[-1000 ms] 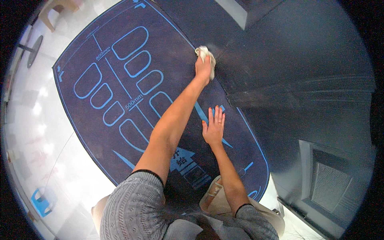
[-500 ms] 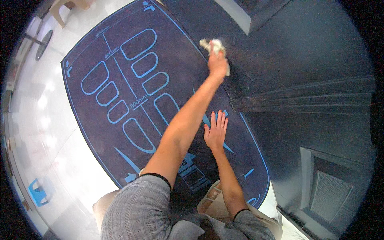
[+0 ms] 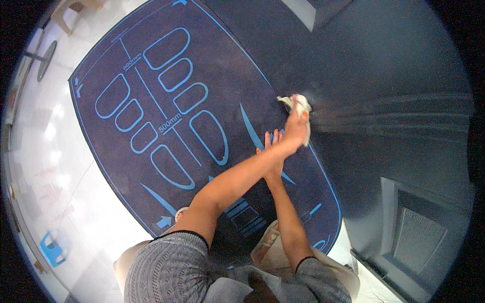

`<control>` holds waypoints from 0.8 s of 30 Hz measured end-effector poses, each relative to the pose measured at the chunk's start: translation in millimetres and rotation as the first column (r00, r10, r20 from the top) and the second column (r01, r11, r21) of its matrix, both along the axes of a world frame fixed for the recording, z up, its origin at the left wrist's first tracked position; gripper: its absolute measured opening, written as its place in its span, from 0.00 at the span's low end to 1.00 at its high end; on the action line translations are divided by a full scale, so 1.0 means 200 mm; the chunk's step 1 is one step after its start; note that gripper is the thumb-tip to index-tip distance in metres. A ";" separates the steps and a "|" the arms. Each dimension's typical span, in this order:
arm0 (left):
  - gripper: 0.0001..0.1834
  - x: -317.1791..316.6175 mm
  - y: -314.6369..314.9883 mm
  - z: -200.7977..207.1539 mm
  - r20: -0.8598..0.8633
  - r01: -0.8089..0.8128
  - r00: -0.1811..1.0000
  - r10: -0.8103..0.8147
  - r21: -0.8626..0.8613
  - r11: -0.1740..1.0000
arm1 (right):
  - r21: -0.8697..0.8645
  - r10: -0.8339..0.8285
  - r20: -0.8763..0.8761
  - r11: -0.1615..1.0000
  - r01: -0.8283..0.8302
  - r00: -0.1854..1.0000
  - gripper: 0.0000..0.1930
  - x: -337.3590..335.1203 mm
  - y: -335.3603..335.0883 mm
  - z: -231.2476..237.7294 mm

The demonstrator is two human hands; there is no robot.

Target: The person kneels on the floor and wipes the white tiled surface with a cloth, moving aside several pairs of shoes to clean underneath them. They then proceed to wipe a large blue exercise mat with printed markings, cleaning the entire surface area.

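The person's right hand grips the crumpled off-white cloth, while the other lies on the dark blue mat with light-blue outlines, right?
Wrong hand: the head view shows the left hand gripping the cloth; the right hand lies on the mat.

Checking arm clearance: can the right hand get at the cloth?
Probably not freely: the left hand grips the cloth, and the left forearm crosses over the right hand in view; any gap between them is unclear.

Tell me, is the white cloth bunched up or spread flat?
Bunched up: the cloth looks crumpled under the left hand, with one end sticking out.
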State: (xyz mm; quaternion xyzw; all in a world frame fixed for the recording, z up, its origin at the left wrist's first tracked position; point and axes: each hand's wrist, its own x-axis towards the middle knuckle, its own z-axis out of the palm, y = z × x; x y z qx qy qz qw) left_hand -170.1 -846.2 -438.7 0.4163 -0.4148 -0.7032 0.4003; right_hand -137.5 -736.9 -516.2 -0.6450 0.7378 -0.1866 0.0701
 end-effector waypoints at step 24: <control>0.37 0.05 0.02 -0.14 0.188 -0.028 0.982 0.033 -0.030 0.999 | 0.041 0.003 -0.006 0.999 -0.003 1.000 0.35 0.05 -0.03 0.04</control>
